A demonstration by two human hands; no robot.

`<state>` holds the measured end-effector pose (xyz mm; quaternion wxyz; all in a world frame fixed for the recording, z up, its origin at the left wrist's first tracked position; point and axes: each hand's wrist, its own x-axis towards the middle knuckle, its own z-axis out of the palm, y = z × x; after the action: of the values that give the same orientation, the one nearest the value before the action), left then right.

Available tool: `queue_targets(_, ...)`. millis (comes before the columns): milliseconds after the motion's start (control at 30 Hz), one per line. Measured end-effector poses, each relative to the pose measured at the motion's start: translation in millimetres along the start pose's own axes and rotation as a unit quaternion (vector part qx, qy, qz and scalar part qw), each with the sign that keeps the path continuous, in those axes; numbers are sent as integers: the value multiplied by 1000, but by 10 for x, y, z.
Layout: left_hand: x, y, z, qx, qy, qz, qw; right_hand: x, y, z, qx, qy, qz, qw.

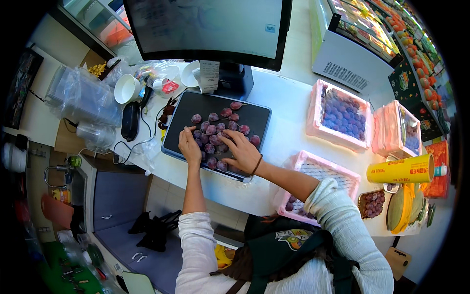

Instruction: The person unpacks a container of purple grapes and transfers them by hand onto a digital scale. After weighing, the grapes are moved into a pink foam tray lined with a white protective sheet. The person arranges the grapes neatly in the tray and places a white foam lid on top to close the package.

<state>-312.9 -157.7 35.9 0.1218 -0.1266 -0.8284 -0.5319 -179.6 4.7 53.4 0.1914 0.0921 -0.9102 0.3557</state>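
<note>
Dark red plums [210,129] lie loosely grouped on the black top of a weighing scale [176,121]. My left hand [190,145] rests at the left side of the group, its fingertips against the plums there. With fingers spread, my right hand [240,151] reaches over the right part of the group and touches plums; whether it grips one cannot be told. A few plums lie apart from the rest, towards the far edge. Right of the scale, a pink foam crate [352,176] with netting inside holds some plums at its near end, partly behind my right arm.
A monitor [209,29] stands beyond the scale. White bowls [127,89], cables and plastic containers [84,95] lie on the left. On the right are a pink crate of wrapped plums [341,115], a yellow film roll [400,169], a basket of plums [371,204] and a melon [402,207].
</note>
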Motion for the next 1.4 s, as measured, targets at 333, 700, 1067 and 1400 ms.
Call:
queue_targets(333, -133, 118, -84, 5, 65, 77, 995, -329, -16, -615, 162, 149, 90, 971)
queue_targets(700, -2065, 1654, 406, -56, -488, 292, 821, -3296, 123, -2333, 48, -111, 364, 924)
queue_targets(1067, -2065, 1880, 902, 274, -683, 495, 461, -3499, -217, -2182, -160, -253, 222, 928)
queue_targets(1400, -2048, 1791, 1197, 182, -811, 356, 428, -3536, -140, -2145, 77, -246, 325, 910)
